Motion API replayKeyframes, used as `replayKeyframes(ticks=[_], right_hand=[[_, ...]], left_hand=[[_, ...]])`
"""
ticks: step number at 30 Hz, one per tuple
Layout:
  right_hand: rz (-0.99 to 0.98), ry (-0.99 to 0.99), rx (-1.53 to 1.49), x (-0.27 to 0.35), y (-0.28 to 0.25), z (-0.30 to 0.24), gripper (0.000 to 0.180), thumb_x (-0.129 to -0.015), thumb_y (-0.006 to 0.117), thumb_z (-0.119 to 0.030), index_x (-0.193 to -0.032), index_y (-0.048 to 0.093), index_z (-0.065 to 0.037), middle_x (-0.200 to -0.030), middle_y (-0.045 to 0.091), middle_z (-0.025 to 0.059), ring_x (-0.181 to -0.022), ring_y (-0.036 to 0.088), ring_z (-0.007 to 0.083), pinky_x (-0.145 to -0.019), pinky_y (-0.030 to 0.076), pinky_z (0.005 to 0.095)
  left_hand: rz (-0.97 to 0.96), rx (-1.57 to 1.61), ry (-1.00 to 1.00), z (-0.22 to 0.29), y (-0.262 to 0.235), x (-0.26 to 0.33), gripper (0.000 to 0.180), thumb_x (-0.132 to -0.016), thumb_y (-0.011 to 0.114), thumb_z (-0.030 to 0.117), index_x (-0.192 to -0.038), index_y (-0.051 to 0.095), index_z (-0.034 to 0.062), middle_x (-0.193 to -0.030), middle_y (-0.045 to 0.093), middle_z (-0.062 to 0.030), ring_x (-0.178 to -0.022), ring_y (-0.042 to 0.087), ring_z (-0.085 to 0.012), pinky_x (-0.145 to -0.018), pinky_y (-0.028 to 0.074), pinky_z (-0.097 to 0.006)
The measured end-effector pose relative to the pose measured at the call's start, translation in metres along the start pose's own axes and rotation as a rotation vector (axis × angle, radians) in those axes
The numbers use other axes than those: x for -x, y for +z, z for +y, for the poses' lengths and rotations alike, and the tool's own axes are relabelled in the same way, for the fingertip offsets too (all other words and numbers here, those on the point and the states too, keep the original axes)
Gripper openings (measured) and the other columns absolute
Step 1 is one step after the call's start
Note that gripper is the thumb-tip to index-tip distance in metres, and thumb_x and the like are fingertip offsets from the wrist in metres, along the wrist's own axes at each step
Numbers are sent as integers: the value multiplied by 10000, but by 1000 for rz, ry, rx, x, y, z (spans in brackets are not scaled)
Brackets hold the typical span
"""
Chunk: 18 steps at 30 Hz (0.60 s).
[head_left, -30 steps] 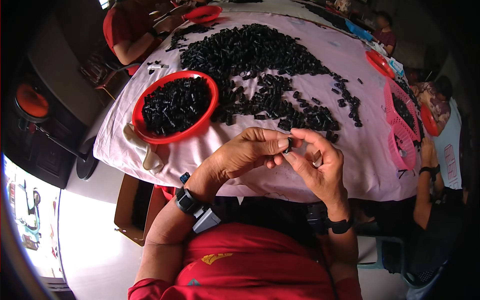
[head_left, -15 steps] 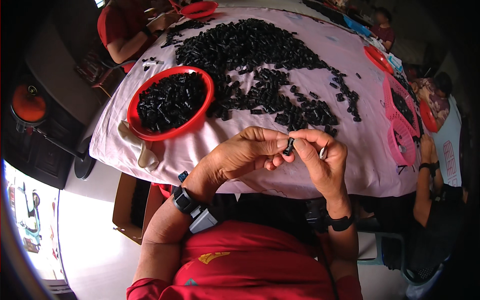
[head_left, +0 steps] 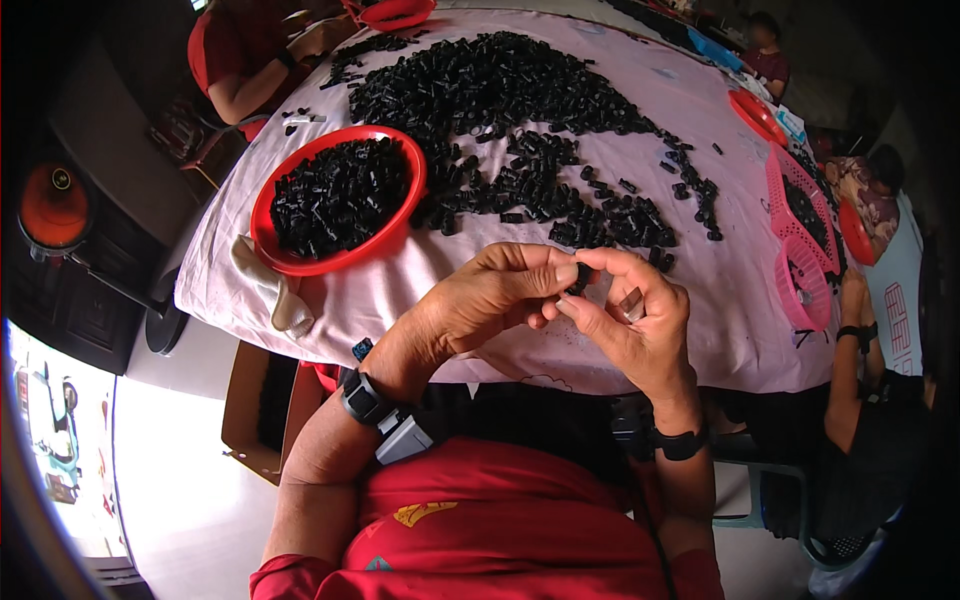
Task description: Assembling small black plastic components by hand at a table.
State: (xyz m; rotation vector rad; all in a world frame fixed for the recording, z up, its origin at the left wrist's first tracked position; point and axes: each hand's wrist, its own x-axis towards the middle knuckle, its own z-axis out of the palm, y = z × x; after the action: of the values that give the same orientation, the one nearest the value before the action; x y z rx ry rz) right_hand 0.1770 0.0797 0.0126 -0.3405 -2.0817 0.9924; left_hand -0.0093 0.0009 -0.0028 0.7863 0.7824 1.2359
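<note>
In front of my chest, my left hand (head_left: 505,290) pinches a small black cylindrical plastic part (head_left: 579,280) between thumb and fingers. My right hand (head_left: 645,318) meets it from the other side, its index fingertip and thumb against the same part. A small flat shiny piece (head_left: 632,304), perhaps a blade, is tucked within my curled right fingers. Fingertips cover much of the part. Beyond my hands a large heap of similar black parts (head_left: 500,85) spreads over the pink cloth. A red basin (head_left: 262,225) full of them stands to the left.
A pale rag (head_left: 285,305) lies beside the basin at the edge of the cloth-covered table (head_left: 720,340). Pink baskets (head_left: 780,262) and a red tray (head_left: 757,118) are on the right. Other people sit around the table. An open cardboard box (head_left: 250,440) is below on the left.
My right thumb has shifted down and toward the left, and the flat piece in that hand has turned. The black part sits slightly higher, still between both hands.
</note>
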Motion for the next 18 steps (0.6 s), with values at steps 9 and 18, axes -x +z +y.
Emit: replayKeyframes(ticks=[9,18], right_hand=[[-30,6,-64,-1,-3,7,391,-814,744,-101,-1182,629,-39,-652,588,-39,-499,444,-24,-472,352,150],[1,-37,14,-1,0,3,413,-799,754,-75,-1190,625,-39,-610,563,-42,-516,484,-18,-500,384,146]], left_hand=[[-76,152,4,-3,3,-2,271,-945,602,211,-1147,604,30,-926,653,-14,-756,606,-75,-629,474,-220],[0,122,42,-5,5,-2,192,-947,610,233,-1031,623,60,-860,594,42,-708,543,-41,-605,437,-197]])
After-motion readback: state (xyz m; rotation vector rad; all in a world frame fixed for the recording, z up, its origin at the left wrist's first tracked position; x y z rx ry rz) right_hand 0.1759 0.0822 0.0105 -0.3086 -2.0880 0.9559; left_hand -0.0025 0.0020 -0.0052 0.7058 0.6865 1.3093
